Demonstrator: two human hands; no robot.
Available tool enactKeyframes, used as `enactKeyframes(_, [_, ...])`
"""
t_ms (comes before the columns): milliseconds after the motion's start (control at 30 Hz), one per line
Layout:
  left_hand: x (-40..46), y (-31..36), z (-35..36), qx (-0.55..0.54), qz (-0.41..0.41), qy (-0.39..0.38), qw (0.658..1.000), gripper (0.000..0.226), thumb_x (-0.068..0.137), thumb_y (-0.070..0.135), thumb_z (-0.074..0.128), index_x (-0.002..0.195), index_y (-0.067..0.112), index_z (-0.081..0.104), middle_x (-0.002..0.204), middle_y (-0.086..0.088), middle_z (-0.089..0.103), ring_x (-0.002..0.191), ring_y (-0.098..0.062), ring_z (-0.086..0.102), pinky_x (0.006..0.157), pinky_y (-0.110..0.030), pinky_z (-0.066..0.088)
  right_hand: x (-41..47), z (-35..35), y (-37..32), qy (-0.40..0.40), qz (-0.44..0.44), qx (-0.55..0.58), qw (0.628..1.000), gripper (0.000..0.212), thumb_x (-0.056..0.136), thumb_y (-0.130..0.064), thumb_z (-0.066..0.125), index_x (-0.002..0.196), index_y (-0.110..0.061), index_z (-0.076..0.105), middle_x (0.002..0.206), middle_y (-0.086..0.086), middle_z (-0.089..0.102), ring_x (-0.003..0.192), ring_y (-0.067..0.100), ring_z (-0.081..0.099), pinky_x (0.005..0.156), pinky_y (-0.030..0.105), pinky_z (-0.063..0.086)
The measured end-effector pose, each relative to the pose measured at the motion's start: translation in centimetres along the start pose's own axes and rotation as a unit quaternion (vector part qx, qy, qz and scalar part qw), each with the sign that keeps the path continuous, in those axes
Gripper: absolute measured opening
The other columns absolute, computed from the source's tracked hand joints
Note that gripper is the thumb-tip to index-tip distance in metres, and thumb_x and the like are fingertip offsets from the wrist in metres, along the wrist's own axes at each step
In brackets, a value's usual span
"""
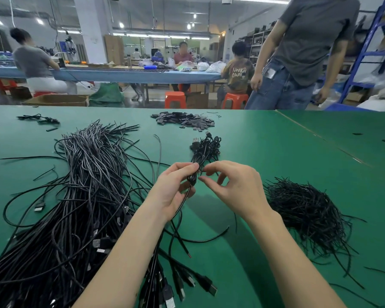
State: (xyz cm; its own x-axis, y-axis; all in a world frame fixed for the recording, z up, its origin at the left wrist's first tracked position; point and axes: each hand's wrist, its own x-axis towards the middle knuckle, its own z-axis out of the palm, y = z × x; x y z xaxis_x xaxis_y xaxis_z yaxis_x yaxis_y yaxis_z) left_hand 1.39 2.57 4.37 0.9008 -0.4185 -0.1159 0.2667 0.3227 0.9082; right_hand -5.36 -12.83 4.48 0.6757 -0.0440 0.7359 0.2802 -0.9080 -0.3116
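Observation:
My left hand (172, 187) grips a coiled black cable (195, 170) above the green table (265, 152), thumb and fingers curled round the coil. Its loose tail (180, 210) hangs below my palm. My right hand (233, 185) is just right of the coil, thumb and forefinger pinching at something thin beside it, too small to tell. Behind the hands lies a small heap of coiled cables with USB plugs (206, 145).
A big pile of loose black USB cables (80, 196) covers the left of the table, plugs (187, 283) near the front edge. A heap of thin black ties (305, 212) lies right. Small dark flat pieces (183, 120) lie far. A person (298, 54) stands beyond the table.

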Motion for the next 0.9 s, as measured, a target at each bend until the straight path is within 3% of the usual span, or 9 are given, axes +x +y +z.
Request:
enactKeyframes(233, [0.2, -0.4, -0.1, 0.01, 0.019, -0.006, 1.0, 0.01, 0.085, 0.016, 0.075, 0.083, 0.021, 0.067, 0.076, 0.004, 0.066, 0.071, -0.011, 0.057, 0.065, -0.024, 0.045, 0.2, 1.8, -0.9, -0.011, 0.221, 0.231, 0.948, 0.016, 0.088, -0.026, 0.075, 0.073, -0.02, 0.075, 0.067, -0.011, 0.071, 0.053, 0.005, 0.056, 0.053, 0.017, 0.045])
enactKeyframes(300, [0.1, -0.6, 0.1, 0.014, 0.032, -0.011, 0.999, 0.01, 0.085, 0.016, 0.075, 0.082, 0.022, 0.067, 0.083, 0.003, 0.068, 0.078, -0.011, 0.06, 0.072, -0.026, 0.045, 0.7, 1.8, -1.2, -0.07, 0.439, 0.477, 0.758, 0.015, 0.088, -0.017, 0.074, 0.074, -0.012, 0.071, 0.063, -0.003, 0.068, 0.05, 0.008, 0.051, 0.043, 0.015, 0.041])
enactKeyframes(367, [0.1, -0.6, 0.2, 0.016, 0.044, -0.017, 0.999, 0.009, 0.085, 0.016, 0.075, 0.084, 0.022, 0.069, 0.086, 0.004, 0.07, 0.083, -0.011, 0.062, 0.075, -0.027, 0.045, 0.8, 1.5, -1.5, -0.104, 0.569, 0.688, 0.438, 0.007, 0.079, -0.009, 0.074, 0.077, -0.007, 0.067, 0.064, 0.001, 0.062, 0.045, 0.005, 0.048, 0.035, 0.011, 0.037])
enactKeyframes(400, [0.1, -0.6, 0.2, 0.017, 0.047, -0.019, 0.999, 0.008, 0.085, 0.017, 0.075, 0.084, 0.022, 0.069, 0.087, 0.004, 0.071, 0.083, -0.011, 0.063, 0.075, -0.026, 0.045, 0.7, 1.4, -1.7, -0.1, 0.581, 0.725, 0.356, 0.009, 0.075, -0.007, 0.075, 0.078, -0.006, 0.067, 0.065, 0.001, 0.061, 0.044, 0.005, 0.049, 0.034, 0.01, 0.037])
enactKeyframes(433, [0.1, -0.5, 0.1, 0.016, 0.046, -0.018, 0.999, 0.007, 0.085, 0.018, 0.075, 0.085, 0.022, 0.07, 0.087, 0.002, 0.071, 0.082, -0.012, 0.064, 0.074, -0.026, 0.045, 0.7, 1.4, -2.0, -0.106, 0.575, 0.733, 0.347, 0.01, 0.075, -0.008, 0.076, 0.08, -0.007, 0.067, 0.067, 0.0, 0.062, 0.044, 0.005, 0.05, 0.034, 0.01, 0.037])
enactKeyframes(467, [0.1, -0.4, 0.1, 0.012, 0.042, -0.016, 0.999, 0.006, 0.085, 0.018, 0.075, 0.085, 0.022, 0.07, 0.086, 0.001, 0.072, 0.079, -0.012, 0.064, 0.072, -0.026, 0.045, 0.7, 1.3, -2.2, -0.118, 0.56, 0.715, 0.402, 0.009, 0.079, -0.012, 0.075, 0.082, -0.009, 0.068, 0.069, -0.001, 0.065, 0.045, 0.004, 0.051, 0.036, 0.01, 0.039])
enactKeyframes(600, [0.3, -0.4, -0.1, 0.012, 0.022, 0.006, 1.0, 0.004, 0.088, 0.019, 0.072, 0.089, 0.02, 0.069, 0.074, 0.003, 0.07, 0.066, -0.011, 0.058, 0.063, -0.023, 0.045, 0.8, 1.7, -1.9, -0.071, 0.407, 0.416, 0.81, 0.012, 0.09, -0.034, 0.075, 0.093, -0.023, 0.073, 0.084, -0.007, 0.076, 0.052, 0.009, 0.061, 0.049, 0.02, 0.05])
enactKeyframes(667, [0.3, -0.4, -0.1, 0.016, 0.011, 0.01, 1.0, 0.003, 0.087, 0.019, 0.072, 0.089, 0.019, 0.069, 0.07, 0.004, 0.068, 0.065, -0.012, 0.057, 0.059, -0.022, 0.045, 0.5, 1.6, -1.1, -0.032, 0.251, 0.277, 0.927, 0.01, 0.086, -0.035, 0.078, 0.092, -0.03, 0.072, 0.086, -0.016, 0.074, 0.059, 0.011, 0.065, 0.058, 0.025, 0.055])
enactKeyframes(900, [0.5, -0.7, -0.2, 0.033, -0.008, 0.012, 0.999, 0.009, 0.084, 0.02, 0.077, 0.09, 0.018, 0.07, 0.072, 0.004, 0.067, 0.07, -0.015, 0.055, 0.061, -0.024, 0.045, 0.0, 0.9, 0.9, -0.038, 0.074, 0.102, 0.991, 0.003, 0.087, -0.03, 0.079, 0.088, -0.03, 0.077, 0.077, -0.025, 0.071, 0.062, 0.006, 0.064, 0.063, 0.022, 0.052])
